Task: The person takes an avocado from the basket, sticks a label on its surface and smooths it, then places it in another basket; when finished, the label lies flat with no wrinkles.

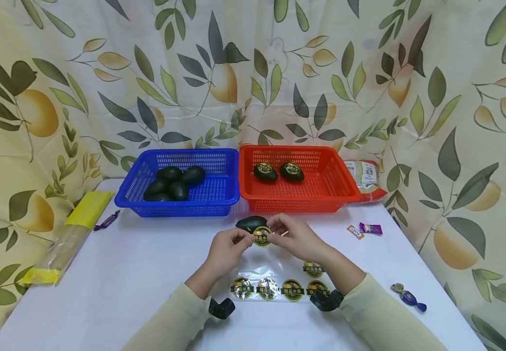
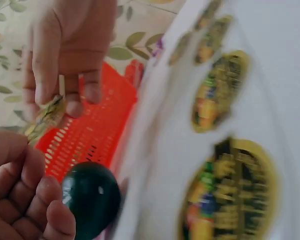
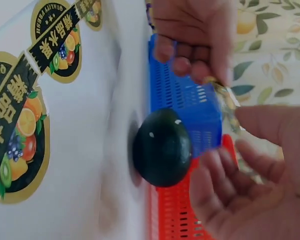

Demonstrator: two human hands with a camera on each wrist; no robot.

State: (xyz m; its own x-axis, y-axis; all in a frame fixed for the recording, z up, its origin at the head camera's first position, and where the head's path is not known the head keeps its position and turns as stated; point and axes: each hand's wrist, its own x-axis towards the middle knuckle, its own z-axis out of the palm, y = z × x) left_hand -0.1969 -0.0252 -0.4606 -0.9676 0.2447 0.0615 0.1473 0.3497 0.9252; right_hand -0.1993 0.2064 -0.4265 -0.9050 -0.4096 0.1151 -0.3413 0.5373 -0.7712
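Both the left hand (image 1: 228, 246) and the right hand (image 1: 294, 236) pinch one round sticker (image 1: 262, 236), fingers clamped on its edges, above the worktop (image 1: 126, 273), just before a dark avocado (image 1: 250, 223).

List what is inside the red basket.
The red basket holds two dark avocados, each with a round gold-edged sticker on top. The rest of its floor shows bare mesh. Its near wall hides only a thin strip of floor.

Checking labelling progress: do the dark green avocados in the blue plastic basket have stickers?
No, the dark green avocados in the blue plastic basket show bare skin.
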